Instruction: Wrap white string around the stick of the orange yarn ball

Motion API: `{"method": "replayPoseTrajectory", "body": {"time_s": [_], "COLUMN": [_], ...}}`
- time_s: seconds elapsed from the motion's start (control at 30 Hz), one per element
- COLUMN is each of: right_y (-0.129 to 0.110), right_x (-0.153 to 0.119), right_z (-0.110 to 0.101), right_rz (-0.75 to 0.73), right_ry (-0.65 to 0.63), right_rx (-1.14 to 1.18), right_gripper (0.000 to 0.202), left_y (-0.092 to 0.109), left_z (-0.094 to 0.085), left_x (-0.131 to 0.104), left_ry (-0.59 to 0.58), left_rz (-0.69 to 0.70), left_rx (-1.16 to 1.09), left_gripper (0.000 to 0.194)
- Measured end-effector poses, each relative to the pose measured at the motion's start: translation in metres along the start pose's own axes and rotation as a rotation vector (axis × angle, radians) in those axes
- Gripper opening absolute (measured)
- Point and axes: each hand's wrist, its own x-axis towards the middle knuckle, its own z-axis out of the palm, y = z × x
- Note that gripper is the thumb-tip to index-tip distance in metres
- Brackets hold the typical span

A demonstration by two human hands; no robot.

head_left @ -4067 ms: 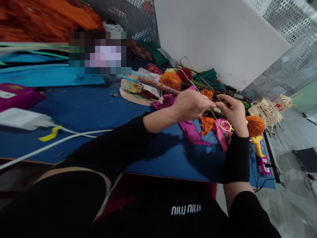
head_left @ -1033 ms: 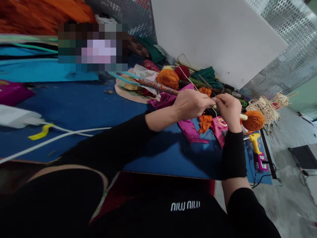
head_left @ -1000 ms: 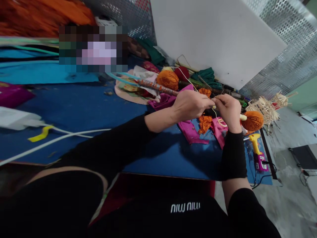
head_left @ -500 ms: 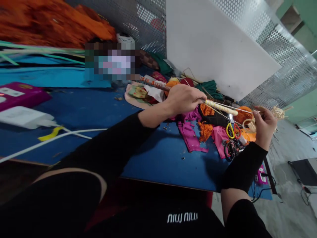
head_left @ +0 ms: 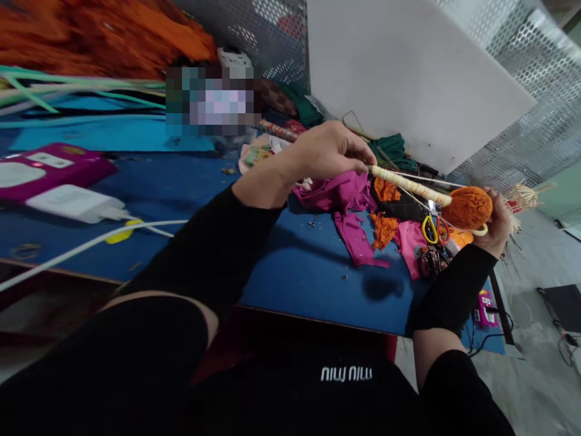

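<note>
My left hand (head_left: pixel 333 151) pinches a thin stick near the start of its cream-and-yellow wrapped part (head_left: pixel 411 186). The stick's other, red-and-white patterned part (head_left: pixel 276 129) slants away beyond the wrist. My right hand (head_left: pixel 499 221) is closed around the far side of a crinkled orange ball (head_left: pixel 467 208), close to the wrapped end; whether they touch I cannot tell. A pale strand (head_left: pixel 429 180) stretches between the two hands. Part of a cream ring (head_left: pixel 480 230) shows by the right palm. Scissors (head_left: pixel 436 227) with yellow and red handles lie below the stick.
Magenta cloth (head_left: pixel 358 236), pink cloth (head_left: pixel 410 245) and orange scraps (head_left: pixel 385 230) lie on the blue table (head_left: pixel 299 278). To the left are a purple power strip (head_left: pixel 91 169), a white charger (head_left: pixel 75 201) and its cable (head_left: pixel 91 247). A white board (head_left: pixel 408 72) leans behind.
The orange ball now shows in my right hand, which held the strand with fingertips before. The wrapped stick sits slightly farther right, and the whole view has shifted a little.
</note>
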Motion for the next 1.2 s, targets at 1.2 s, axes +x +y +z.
{"method": "replayPoseTrajectory", "body": {"time_s": [1.2], "right_y": [0.058], "right_x": [-0.082], "right_z": [0.184], "right_rz": [-0.635], "right_ry": [-0.123], "right_rx": [-0.708], "right_gripper": [0.028], "left_y": [0.041], "left_z": [0.045], "left_x": [0.010], "left_ry": [0.245], "left_rz": [-0.350], "left_rx": [-0.956], "left_gripper": [0.034]}}
